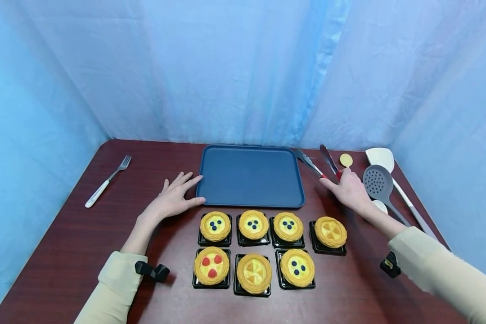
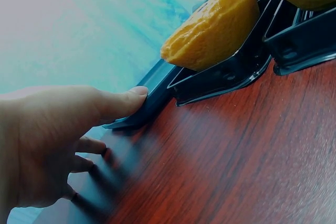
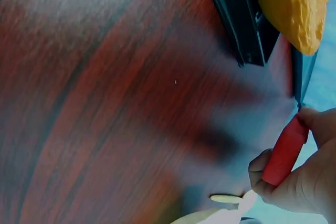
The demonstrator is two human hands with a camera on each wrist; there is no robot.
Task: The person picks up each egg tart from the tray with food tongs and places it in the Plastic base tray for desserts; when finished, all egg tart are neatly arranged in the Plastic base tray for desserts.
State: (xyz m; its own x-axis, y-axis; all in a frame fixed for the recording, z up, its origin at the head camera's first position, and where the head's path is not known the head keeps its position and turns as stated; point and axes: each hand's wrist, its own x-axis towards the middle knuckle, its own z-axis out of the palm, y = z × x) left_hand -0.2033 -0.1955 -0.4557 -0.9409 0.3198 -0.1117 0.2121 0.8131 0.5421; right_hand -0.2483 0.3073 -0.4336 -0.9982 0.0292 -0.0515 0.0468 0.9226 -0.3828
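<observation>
My left hand (image 1: 173, 200) reaches to the left rim of a dark blue tray (image 1: 251, 177), fingers spread and straight. In the left wrist view its thumb (image 2: 123, 102) touches the tray's edge. To the right of the tray, my right hand (image 1: 350, 191) holds a pair of tongs (image 1: 307, 160) whose metal arms are spread apart. The right wrist view shows the red tongs grip (image 3: 286, 150) between thumb and curled fingers. Several egg tarts stand in black plastic trays in front of the blue tray, among them a strawberry-topped tart (image 1: 212, 265) and a blueberry-topped tart (image 1: 215, 227).
A fork (image 1: 108, 182) lies at the far left of the brown table (image 1: 81, 252). On the right are a grey skimmer (image 1: 377, 181), a white spatula (image 1: 380, 157) and a small yellow disc (image 1: 346, 159). Pale blue curtains (image 1: 227, 67) surround the table.
</observation>
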